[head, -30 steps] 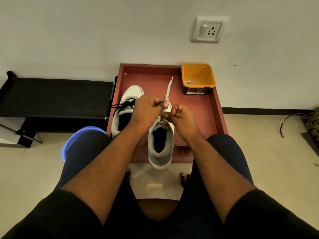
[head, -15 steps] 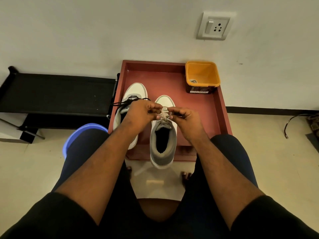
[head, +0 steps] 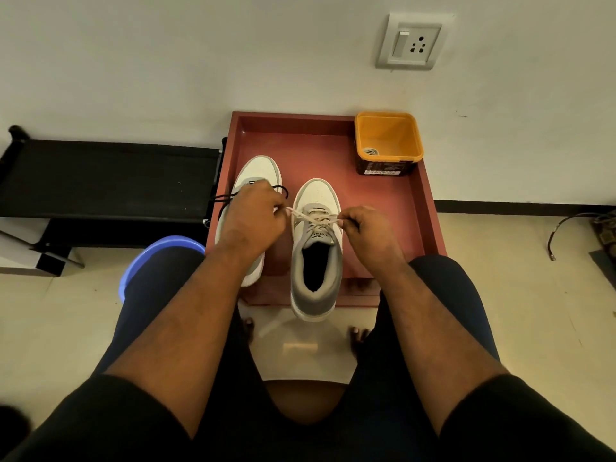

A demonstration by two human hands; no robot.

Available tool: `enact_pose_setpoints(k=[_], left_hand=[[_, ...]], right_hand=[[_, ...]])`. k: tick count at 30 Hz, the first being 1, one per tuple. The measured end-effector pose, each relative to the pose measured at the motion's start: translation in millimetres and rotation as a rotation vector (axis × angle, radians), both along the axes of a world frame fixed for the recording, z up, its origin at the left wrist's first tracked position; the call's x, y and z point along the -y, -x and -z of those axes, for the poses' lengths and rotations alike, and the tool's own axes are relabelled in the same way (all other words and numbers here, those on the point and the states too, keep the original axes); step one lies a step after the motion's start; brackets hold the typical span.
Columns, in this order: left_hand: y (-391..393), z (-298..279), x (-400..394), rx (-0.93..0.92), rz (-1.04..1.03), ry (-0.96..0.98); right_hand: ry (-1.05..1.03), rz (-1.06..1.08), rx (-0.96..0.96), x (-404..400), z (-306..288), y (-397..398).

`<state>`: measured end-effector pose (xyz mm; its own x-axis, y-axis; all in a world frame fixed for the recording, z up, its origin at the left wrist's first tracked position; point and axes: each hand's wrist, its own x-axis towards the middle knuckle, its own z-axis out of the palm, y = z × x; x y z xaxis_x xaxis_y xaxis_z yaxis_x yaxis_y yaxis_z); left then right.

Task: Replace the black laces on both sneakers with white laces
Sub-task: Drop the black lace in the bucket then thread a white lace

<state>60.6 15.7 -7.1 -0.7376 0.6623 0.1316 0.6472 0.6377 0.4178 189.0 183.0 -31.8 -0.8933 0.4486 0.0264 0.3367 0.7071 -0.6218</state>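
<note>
My left hand (head: 253,216) and right hand (head: 366,228) each pinch an end of the white flat lace (head: 315,217) on the grey-and-white sneaker (head: 316,248); uneven pulling could leave lopsided ends.

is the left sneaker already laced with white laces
No, the left sneaker still has black laces trailing from it; only the right sneaker carries the white lace.

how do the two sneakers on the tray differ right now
Laces: the right sneaker carries a white lace; the left sneaker still has a black lace.
Handling: both hands, left hand and right hand, pinch the right sneaker's lace ends; neither pulls the left sneaker's lace.
Position: the right sneaker's heel overhangs the red tray; the left sneaker sits farther back.
Shared: both white and grey, toes to the wall.
</note>
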Motion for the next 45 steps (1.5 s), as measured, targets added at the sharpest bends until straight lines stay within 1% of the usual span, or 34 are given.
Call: enact_pose_setpoints(k=[1, 2, 3, 4, 5, 6, 7, 9, 11, 12, 14, 16, 18, 19, 21, 23, 25, 27, 30, 34, 37, 39, 42, 45], left_hand=[[2.5, -3.0, 4.2, 0.020, -0.019, 0.043], [4.0, -4.5, 6.8, 0.076, -0.021, 0.080], [3.9, -5.2, 8.2, 0.161, -0.013, 0.078], [2.2, -6.1, 8.0, 0.287, -0.014, 0.020], [-0.8, -7.2, 6.8, 0.456, -0.028, -0.088], [-4.7, -8.4, 4.8, 0.643, -0.046, -0.236], [-8.0, -7.5, 1.7, 0.820, -0.056, -0.395], [-15.8, -3.0, -7.1, 1.102, -0.057, -0.666], [-21.6, 3.9, -16.0, 1.309, -0.097, -0.849], [-22.6, 8.5, -19.4, 1.354, -0.135, -0.901], [-23.5, 16.7, -24.6, 1.364, -0.191, -0.956], [-24.8, 22.8, -28.5, 1.323, -0.206, -0.972], [-26.7, 25.7, -32.6, 1.279, -0.209, -0.963], [-27.8, 27.1, -34.6, 1.243, -0.210, -0.939], [-27.7, 30.2, -37.3, 1.114, -0.211, -0.830], [-26.6, 31.7, -38.2, 0.983, -0.200, -0.731], [-25.3, 30.4, -37.5, 0.903, -0.177, -0.685], [-21.1, 30.0, -35.9, 0.828, -0.138, -0.648], [-14.2, 27.8, -33.5, 0.762, -0.013, -0.566], [-9.5, 17.9, -33.4, 0.659, 0.170, -0.414], [-7.1, 14.1, -33.3, 0.666, 0.258, -0.334], [-6.7, 13.0, -34.1, 0.683, 0.291, -0.312], [-4.6, 12.9, -31.0, 0.754, 0.280, -0.384], [-3.9, 17.2, -26.2, 0.880, 0.230, -0.461]], right_hand=[[-0.057, -0.006, 0.041, -2.3, -0.6, -1.9], [-0.117, -0.009, 0.084, -3.6, -2.3, -3.8], [-0.144, 0.001, 0.123, -5.4, -3.2, -5.0], [-0.125, 0.016, 0.145, -6.1, -3.7, -5.6], [-0.051, 0.038, 0.141, -6.2, -4.6, -5.9], [0.085, 0.058, 0.101, -5.6, -4.6, -5.8], [0.266, 0.077, 0.034, -3.5, -5.9, -5.0], [0.669, 0.086, -0.127, 3.6, -9.7, -1.9], [1.021, 0.078, -0.263, 10.6, -15.0, 2.4], [1.147, 0.080, -0.312, 13.8, -18.6, 3.5], [1.286, 0.106, -0.374, 16.2, -19.2, 5.7], [1.316, 0.148, -0.403, 16.7, -14.9, 8.4], [1.296, 0.209, -0.410, 17.4, -10.5, 11.8], [1.274, 0.227, -0.411, 17.0, -8.9, 13.3], [1.214, 0.220, -0.394, 15.8, -7.7, 15.1], [1.091, 0.193, -0.357, 13.3, -4.5, 16.9], [0.926, 0.190, -0.326, 11.7, -3.3, 18.4], [0.839, 0.179, -0.295, 9.1, -3.0, 18.6], [0.780, 0.112, -0.248, 0.9, -3.5, 16.1], [0.687, -0.047, -0.135, -7.9, -3.0, 12.4], [0.598, -0.106, -0.082, -9.4, -6.4, 10.9], [0.531, -0.105, -0.083, -9.6, -7.8, 11.3], [0.632, -0.007, -0.146, -8.4, -5.9, 13.2], [0.624, 0.045, -0.193, -5.9, -3.3, 15.3]])
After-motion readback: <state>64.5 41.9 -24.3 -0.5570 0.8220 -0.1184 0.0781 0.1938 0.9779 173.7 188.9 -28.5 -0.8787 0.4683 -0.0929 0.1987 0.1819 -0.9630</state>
